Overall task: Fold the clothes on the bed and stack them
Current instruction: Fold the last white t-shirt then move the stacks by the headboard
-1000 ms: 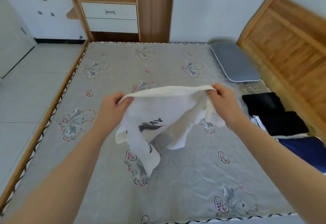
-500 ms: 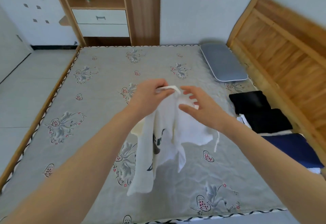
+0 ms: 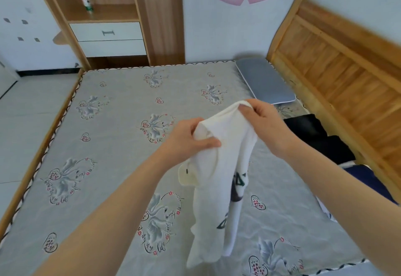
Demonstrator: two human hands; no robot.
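— White cotton, that shirt. How far along was the job?

— Part way, by my reckoning. Dark folded clothes already lay by the headboard, with something navy beside them. The shirt was not yet folded: it hung in the air above the bed, bunched into a long drape.

— Who held it?

— Both hands. The left hand gripped a gathered bit of the top edge, thumb pressed over the cloth. The right hand pinched the other top corner, a little higher and farther off.

— And its lie?

— Long axis near vertical, leaning slightly: top edge up at the hands, hem pointing down toward the near edge of the bed, the print turned rightward. It still needed laying flat, folding and stacking, I judged.
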